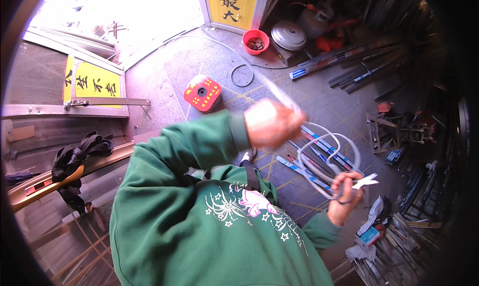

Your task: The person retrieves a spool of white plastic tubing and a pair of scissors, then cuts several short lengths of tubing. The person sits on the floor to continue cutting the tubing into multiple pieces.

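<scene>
My left hand [274,124], blurred by motion, is closed in a fist on a pale, flexible cord. The cord [357,154] trails away across the floor beyond that hand. Several loose loops of it hang between my two hands. Lower and to the right, my right hand [345,196] is closed on scissors with dark handles and on the bottom of the loops. The short, bright blades of the scissors [365,181] stick out to the right, slightly apart. A spool with a red label [203,93] sits on the floor, left of my left hand.
Long metal profiles [319,149] lie on the floor beneath my hands, with more bundles [349,61] at the far right. A red bowl [255,42] and a round lidded pot [288,35] stand at the back. Black straps [80,156] hang over a rail on the left.
</scene>
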The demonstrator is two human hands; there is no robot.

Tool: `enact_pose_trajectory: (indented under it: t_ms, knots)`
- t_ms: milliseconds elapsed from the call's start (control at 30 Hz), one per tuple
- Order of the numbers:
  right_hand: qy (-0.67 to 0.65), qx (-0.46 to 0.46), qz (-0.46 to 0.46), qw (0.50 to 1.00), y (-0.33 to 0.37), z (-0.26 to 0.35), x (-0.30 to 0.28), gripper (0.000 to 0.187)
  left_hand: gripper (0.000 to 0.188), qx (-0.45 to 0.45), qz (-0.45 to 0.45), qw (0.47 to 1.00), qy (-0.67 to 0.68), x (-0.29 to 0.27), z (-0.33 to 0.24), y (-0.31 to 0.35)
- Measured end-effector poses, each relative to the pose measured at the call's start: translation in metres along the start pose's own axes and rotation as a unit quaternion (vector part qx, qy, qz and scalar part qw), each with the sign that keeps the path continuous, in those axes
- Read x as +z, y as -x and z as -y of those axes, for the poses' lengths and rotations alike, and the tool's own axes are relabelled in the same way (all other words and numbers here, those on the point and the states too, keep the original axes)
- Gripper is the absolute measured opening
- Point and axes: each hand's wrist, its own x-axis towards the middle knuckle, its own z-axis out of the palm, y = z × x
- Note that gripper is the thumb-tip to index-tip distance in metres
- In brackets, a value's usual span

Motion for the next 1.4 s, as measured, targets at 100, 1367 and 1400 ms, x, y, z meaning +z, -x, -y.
enact_pose_trajectory:
  t_ms: [100,1367,1400]
  knots:
    - [0.011,0.047,0.111,0.993,0.013,-0.025,0.027,0.032,0.023,-0.068,0.09,0.985,0.129,0.058,-0.047,0.007]
    - [-0.058,0.025,0.044,0.997,0.032,-0.006,0.053,0.023,0.035,-0.249,-0.362,0.847,-0.298,-0.297,0.34,0.288]
    - [-0.053,0.022,0.039,0.998,0.031,-0.004,0.055,0.023,0.037,-0.126,-0.294,0.866,-0.384,-0.289,0.332,0.234]
